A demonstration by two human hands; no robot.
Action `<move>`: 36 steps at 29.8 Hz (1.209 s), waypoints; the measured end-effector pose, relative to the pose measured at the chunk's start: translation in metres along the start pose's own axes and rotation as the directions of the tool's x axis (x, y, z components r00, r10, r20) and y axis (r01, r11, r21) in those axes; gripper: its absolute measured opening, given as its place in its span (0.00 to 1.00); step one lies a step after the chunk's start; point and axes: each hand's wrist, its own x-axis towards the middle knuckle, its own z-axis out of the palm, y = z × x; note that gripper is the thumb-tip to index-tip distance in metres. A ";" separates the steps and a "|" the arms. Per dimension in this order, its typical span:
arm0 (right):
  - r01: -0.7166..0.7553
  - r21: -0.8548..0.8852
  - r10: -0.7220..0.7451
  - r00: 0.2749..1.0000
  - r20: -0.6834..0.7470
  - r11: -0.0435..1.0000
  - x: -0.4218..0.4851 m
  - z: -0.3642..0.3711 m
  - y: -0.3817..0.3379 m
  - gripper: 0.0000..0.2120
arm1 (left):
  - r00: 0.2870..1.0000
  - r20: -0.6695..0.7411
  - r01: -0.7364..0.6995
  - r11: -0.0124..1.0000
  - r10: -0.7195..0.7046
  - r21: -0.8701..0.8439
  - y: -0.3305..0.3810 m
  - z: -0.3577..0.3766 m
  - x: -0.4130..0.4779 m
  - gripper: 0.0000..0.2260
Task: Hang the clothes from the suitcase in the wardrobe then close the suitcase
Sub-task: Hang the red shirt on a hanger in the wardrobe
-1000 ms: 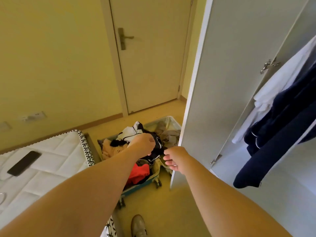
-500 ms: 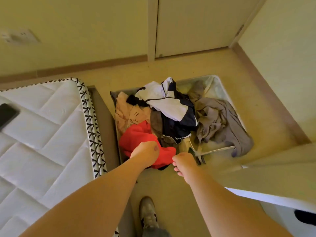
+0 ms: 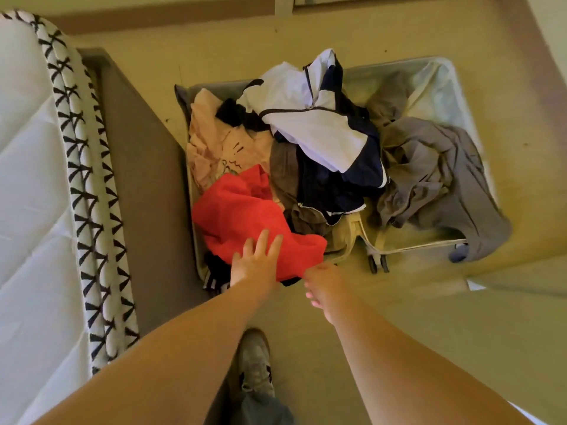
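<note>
Fingers (image 3: 270,240) of the left hand (image 3: 254,265) are spreading wide and pressing flat onto the red garment (image 3: 245,210), not yet gripping it. The right hand (image 3: 322,286) is hanging just beside that garment's near corner with its fingers loosely curled and holding nothing. The suitcase (image 3: 429,87) is lying open on the floor, directly beyond both hands, heaped with clothes. Past the left fingers, a peach shirt (image 3: 211,136) is sitting under the red cloth; farther ahead and to the right, a white and navy jacket (image 3: 310,118) is topping the pile, and a grey garment (image 3: 429,167) is spilling over the case's right edge. To the left of the fingers, the mattress (image 3: 36,179) is running alongside. The person is probably starting to pick up the red piece. Since the clothes are lying tangled together, a quick pull risks dragging neighbouring items out onto the floor. The grey garment draped over the rim would likely jam the lid when closing time comes.
</note>
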 end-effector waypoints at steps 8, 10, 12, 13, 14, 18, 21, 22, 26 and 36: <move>-0.044 -0.017 0.045 0.998 0.042 0.999 0.040 -0.015 0.025 0.07 | 0.998 -0.065 -0.008 0.967 0.025 0.253 0.013 0.034 0.044 0.31; -0.056 -0.007 0.057 0.995 0.076 0.998 0.037 -0.020 0.025 0.07 | 0.997 -0.063 -0.027 0.976 0.041 0.217 0.009 0.027 0.055 0.20; -0.064 0.006 0.064 0.995 0.074 0.998 0.034 -0.026 0.023 0.05 | 0.996 -0.091 0.004 0.998 0.001 0.062 0.009 0.016 0.060 0.14; -0.062 0.014 0.061 0.996 0.063 0.998 0.033 -0.026 0.023 0.05 | 0.995 -0.093 0.032 0.998 -0.036 -0.046 0.009 0.013 0.060 0.12; -0.066 0.027 0.065 0.997 0.048 0.997 0.030 -0.028 0.024 0.05 | 0.993 -0.090 0.062 0.986 -0.077 -0.155 0.008 0.007 0.056 0.10; -0.065 0.029 0.062 0.995 0.077 0.997 0.008 -0.033 0.017 0.10 | 0.967 -0.072 0.162 0.804 -0.245 -0.572 0.002 -0.021 0.035 0.14; 0.021 -0.002 -0.021 0.997 0.076 1.000 -0.017 -0.041 0.005 0.13 | 0.944 -0.068 0.150 0.600 -0.324 -0.786 0.003 -0.058 0.013 0.17; 0.083 -0.006 -0.082 0.995 0.049 0.997 -0.033 -0.048 -0.001 0.12 | 0.942 -0.068 0.122 0.526 -0.328 -0.842 0.006 -0.078 0.000 0.17; 0.233 0.022 -0.234 0.971 0.056 0.972 -0.086 -0.068 -0.020 0.15 | 0.955 0.009 0.066 0.180 -0.296 -0.981 0.021 -0.141 -0.049 0.16; 0.285 0.243 -0.332 0.926 0.179 0.927 -0.282 -0.154 -0.032 0.35 | 0.987 0.032 0.007 -0.160 -0.155 -0.987 0.082 -0.256 -0.238 0.16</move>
